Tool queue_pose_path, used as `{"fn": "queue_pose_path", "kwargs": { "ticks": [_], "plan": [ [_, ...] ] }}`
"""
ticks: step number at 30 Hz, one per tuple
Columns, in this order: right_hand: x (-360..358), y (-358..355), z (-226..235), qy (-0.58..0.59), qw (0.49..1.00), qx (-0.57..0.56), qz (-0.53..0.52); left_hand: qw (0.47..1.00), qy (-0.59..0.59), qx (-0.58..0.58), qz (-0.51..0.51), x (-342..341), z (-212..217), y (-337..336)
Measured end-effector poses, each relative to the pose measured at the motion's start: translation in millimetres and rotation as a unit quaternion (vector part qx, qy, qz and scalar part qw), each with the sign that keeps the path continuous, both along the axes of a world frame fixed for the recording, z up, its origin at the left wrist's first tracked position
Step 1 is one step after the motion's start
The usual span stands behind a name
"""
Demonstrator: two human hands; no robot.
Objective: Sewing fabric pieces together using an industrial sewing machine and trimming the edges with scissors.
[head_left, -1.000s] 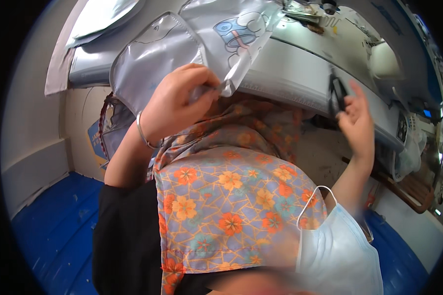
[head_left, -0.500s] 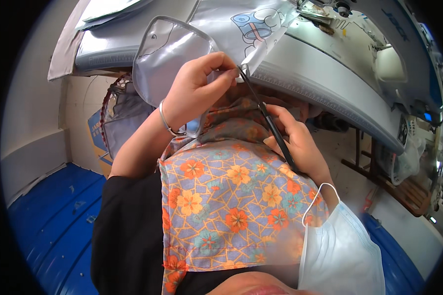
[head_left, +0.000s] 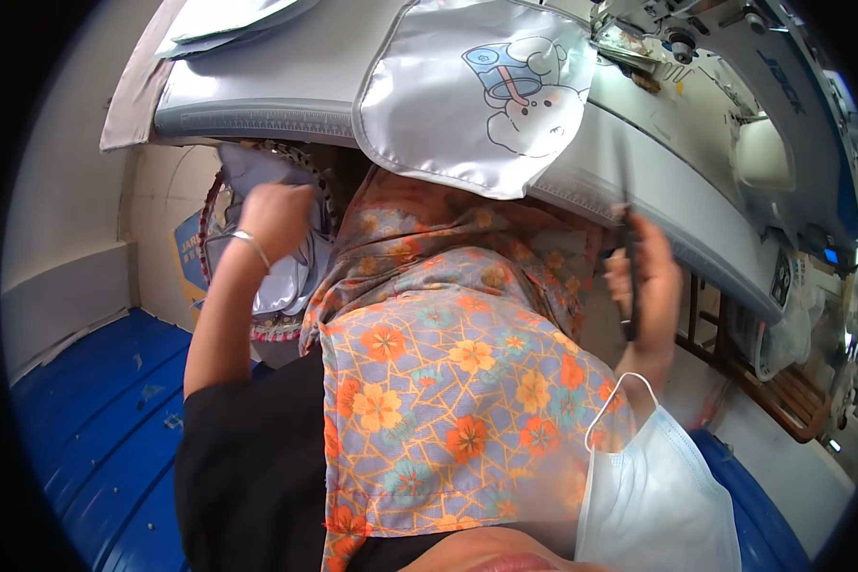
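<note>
My right hand [head_left: 653, 281], at the front edge of the sewing table, is closed round a long slim black tool [head_left: 628, 267]. The tool stands nearly upright, its thin upper end smeared by motion, so I cannot tell its exact kind. My left hand [head_left: 278, 224] is over a basket [head_left: 206, 224] below the table's edge. Its fingers are curled and partly hidden; what they hold, if anything, does not show. Shiny grey fabric [head_left: 305, 272] hangs in the basket near that hand. A silvery fabric piece [head_left: 419, 105] with grey binding and a cartoon animal lies on the table, its lower corner overhanging the edge.
A sewing machine [head_left: 810, 143] stands at the right of the table, its needle area [head_left: 682, 48] at the top. More pale fabric pieces [head_left: 224, 29] are stacked at the far left. A ruler strip [head_left: 248, 116] runs along the table's front edge. A blue mask [head_left: 658, 486] hangs near my chest.
My left hand has left the fabric's edge and gone down left to the basket. My right hand has swung right with the black tool. The fabric piece now lies flatter on the table.
</note>
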State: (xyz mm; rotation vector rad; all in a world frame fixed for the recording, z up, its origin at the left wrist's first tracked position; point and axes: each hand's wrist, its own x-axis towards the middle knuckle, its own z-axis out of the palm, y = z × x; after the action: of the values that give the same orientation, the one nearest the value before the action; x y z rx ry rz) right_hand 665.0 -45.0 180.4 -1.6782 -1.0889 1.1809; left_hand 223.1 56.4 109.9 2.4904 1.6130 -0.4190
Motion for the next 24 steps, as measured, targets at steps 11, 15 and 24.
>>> {"fn": "queue_pose_path", "kwargs": {
  "ticks": [11,15,24],
  "plan": [
    [78,40,1,-0.321,0.932,0.143,-0.091,0.988,0.004,-0.043,0.148,-86,-152,-50],
    [84,44,3,-0.404,0.907,0.078,-0.088,0.944,-0.29,0.032,0.155,-28,-161,-65],
    [155,43,-24,-0.474,0.869,0.095,-0.099,0.949,-0.116,-0.235,0.173,-113,-224,-101]
  ]
}}
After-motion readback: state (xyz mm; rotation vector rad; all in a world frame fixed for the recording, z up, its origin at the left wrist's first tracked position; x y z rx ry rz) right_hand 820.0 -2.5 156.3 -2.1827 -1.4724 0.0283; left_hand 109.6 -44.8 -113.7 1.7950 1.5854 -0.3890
